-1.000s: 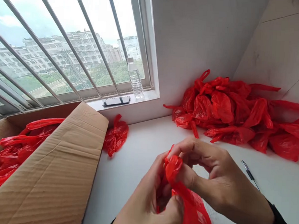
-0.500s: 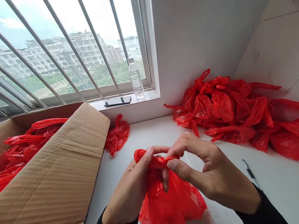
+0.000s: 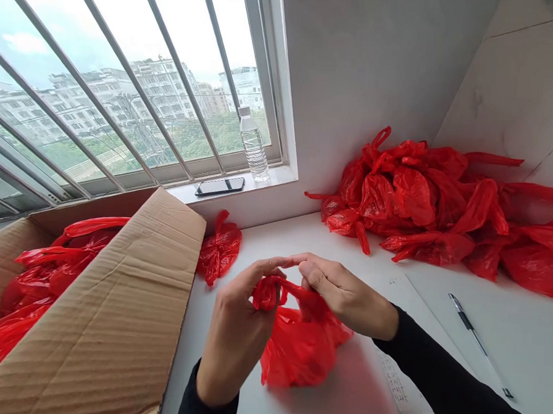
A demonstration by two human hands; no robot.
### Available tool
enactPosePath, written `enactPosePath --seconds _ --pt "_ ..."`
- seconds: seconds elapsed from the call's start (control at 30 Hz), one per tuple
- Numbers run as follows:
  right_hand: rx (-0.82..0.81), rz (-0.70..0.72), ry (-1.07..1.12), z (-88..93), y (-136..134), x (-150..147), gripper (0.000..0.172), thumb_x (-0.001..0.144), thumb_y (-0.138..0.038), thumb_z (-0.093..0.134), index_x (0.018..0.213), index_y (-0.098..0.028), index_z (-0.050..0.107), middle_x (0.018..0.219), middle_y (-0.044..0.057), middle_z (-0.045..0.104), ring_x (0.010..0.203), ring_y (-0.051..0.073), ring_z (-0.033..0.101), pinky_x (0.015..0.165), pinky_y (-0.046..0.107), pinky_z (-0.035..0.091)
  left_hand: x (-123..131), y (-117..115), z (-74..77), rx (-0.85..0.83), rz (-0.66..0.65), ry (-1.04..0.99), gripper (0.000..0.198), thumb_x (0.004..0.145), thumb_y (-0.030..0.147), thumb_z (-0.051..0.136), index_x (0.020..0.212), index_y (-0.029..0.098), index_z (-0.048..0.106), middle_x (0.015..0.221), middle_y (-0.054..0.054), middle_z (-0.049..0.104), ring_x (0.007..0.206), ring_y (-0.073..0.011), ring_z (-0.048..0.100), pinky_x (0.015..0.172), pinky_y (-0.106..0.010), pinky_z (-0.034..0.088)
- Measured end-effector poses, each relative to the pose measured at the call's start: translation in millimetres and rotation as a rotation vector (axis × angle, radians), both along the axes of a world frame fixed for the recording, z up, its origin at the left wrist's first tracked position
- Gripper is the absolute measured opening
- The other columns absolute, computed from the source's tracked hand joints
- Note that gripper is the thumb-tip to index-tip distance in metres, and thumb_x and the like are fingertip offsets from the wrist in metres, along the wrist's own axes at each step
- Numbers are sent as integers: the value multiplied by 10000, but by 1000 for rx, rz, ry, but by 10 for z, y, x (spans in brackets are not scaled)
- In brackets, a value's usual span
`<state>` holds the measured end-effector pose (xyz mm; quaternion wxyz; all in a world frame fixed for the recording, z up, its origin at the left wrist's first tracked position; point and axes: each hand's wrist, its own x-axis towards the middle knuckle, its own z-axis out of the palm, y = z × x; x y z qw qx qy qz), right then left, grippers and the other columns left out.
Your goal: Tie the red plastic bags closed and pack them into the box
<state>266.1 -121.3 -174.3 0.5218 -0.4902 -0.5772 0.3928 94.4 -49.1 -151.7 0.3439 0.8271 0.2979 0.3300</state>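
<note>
Between my hands hangs a red plastic bag, its top twisted into a loop and its body just over the white table. My left hand is closed around the rolled end of the bag's top. Thumb and fingers of my right hand pinch the other side of the twisted plastic. The fingertips of both hands meet above the loop, and part of the plastic is hidden behind them. What the bag contains cannot be made out.
An open cardboard box with red bags stands at left. One tied red bag lies beside it. A heap of red bags sits against the wall. A notebook and pen lie right; phone and bottle are on the sill.
My right hand has moved left and turned, coming close to my left hand. My left hand has rotated with its knuckles up. The bag's body has swung slightly left and up.
</note>
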Motion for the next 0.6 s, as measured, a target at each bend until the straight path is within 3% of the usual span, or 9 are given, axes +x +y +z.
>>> enactPosePath --seconds 0.2,0.33,0.43,0.5,0.6 --pt "-41 144 123 -126 78 22 387 1038 -457 459 1317 -198 530 701 -45 496 589 115 428 569 253 411 32 126 -108 262 -115 53 529 929 29 490 1318 353 644 1198 -50 642 1083 -169 623 898 -285 516" --pt "-29 189 145 -138 93 50 344 1018 -462 503 1107 -154 627 822 3 566 746 138 508 695 281 436 -40 142 -72 329 -129 121 559 949 70 480 1403 386 562 1185 -64 577 1034 -166 616 867 -289 528" --pt "-32 113 61 -68 63 41 294 1007 -447 523 963 -168 605 817 -12 549 727 129 479 674 270 405 -128 153 -52 238 -195 218 593 988 118 431 1519 378 396 1321 -79 581 1188 -189 595 1002 -325 495" --pt "-17 6 -48 -15 36 54 261 1020 -409 494 906 -183 560 785 -29 514 706 122 448 653 264 372 -199 193 -51 138 -237 267 571 1016 196 424 1558 344 323 1449 -78 548 1343 -202 511 1132 -352 395" --pt "6 -162 -196 18 12 148 305 1036 -372 431 781 -207 450 721 -47 429 677 125 404 633 274 331 -303 312 -33 -39 -176 240 488 1041 358 396 1523 292 417 1409 -65 608 1344 -217 513 1170 -372 337"
